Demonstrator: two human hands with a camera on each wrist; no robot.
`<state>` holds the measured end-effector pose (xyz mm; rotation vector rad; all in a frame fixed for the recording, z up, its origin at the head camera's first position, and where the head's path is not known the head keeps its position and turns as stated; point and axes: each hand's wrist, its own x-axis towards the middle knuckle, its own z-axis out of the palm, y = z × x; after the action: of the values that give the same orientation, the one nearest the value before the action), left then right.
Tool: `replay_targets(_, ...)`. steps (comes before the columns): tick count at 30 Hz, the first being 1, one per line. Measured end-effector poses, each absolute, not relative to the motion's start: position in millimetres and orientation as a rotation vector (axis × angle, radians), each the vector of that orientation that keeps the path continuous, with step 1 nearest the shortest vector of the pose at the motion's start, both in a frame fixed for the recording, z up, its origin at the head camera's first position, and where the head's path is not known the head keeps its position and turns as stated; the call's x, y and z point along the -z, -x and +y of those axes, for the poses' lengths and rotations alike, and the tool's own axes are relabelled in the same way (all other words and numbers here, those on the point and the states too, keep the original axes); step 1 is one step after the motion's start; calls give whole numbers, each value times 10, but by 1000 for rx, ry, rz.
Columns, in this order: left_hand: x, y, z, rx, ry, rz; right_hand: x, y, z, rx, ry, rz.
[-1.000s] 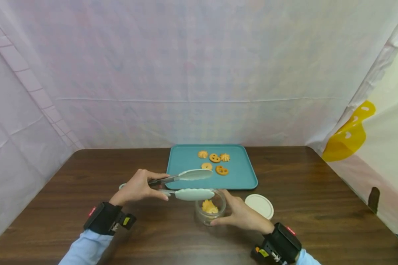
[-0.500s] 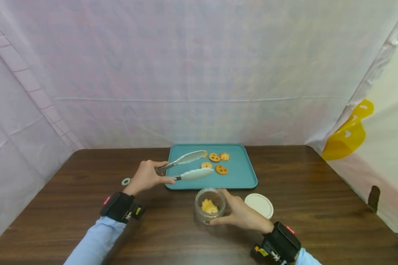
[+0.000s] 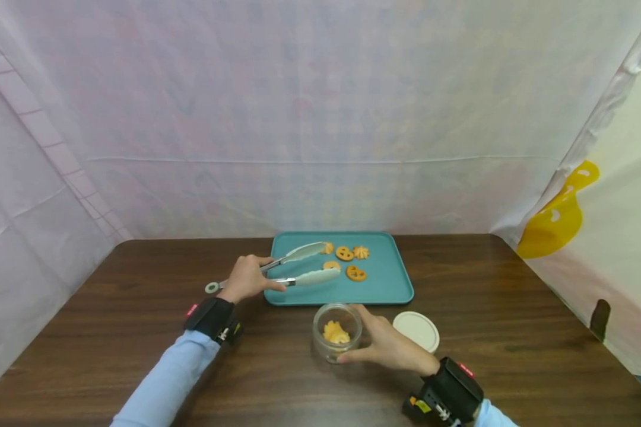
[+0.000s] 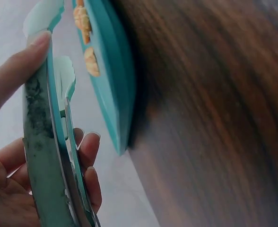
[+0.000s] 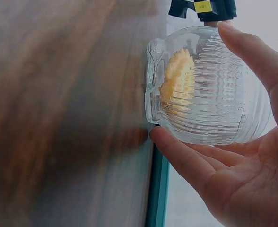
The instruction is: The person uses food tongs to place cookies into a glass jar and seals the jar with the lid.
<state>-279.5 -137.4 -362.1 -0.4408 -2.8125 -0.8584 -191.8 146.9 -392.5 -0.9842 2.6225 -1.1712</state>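
My left hand [image 3: 247,279] holds a pair of tongs [image 3: 316,277] with pale green tips, thumb on one arm and fingers on the other. The tips stand apart over the left part of the blue tray [image 3: 390,284], nothing gripped between them. Around them on the tray lie a ring cookie [image 3: 331,265], two pretzel-shaped cookies [image 3: 355,273] and two flower-shaped ones [image 3: 361,252]; the tongs partly cover some. In front of the tray stands a ribbed glass jar [image 5: 214,90], uncovered, with a ridged cookie [image 5: 178,78] inside. My right hand [image 3: 389,346] grips its side.
A white round lid [image 3: 416,331] lies on the brown wooden table [image 3: 278,385], just behind my right hand. A pale cloth [image 3: 299,118] hangs at the table's back edge, and more cloth hangs at both sides.
My left hand has carried the tongs away from above the jar, forward to the tray, with their tips now lower over the cookies. The right hand and the jar stay put.
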Motion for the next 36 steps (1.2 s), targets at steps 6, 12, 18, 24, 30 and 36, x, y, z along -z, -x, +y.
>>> replay_targets(6,3675,2885,-1332,831,399,-2855,3918,1921,1456,1246,996,2561)
replay_targets(12,3693,2912,-1291,768,371,-2883,3911,1923,1444,1264,990,2536)
replay_targets(18,3666,2924,-1234,734,369,-2878,3895,1924,1442,1268,993,2531)
replay_targets(24,3673,2951,-1209,783,364,-2903,3886,1918,1438,1258,995,2550)
replay_targets(30,3683,3001,-1191,780,351,-2942,3895,1922,1450,1265,993,2543)
replay_targets(36,3700,3037,-1161,774,338,-2960,3896,1922,1458,1263,1003,2550)
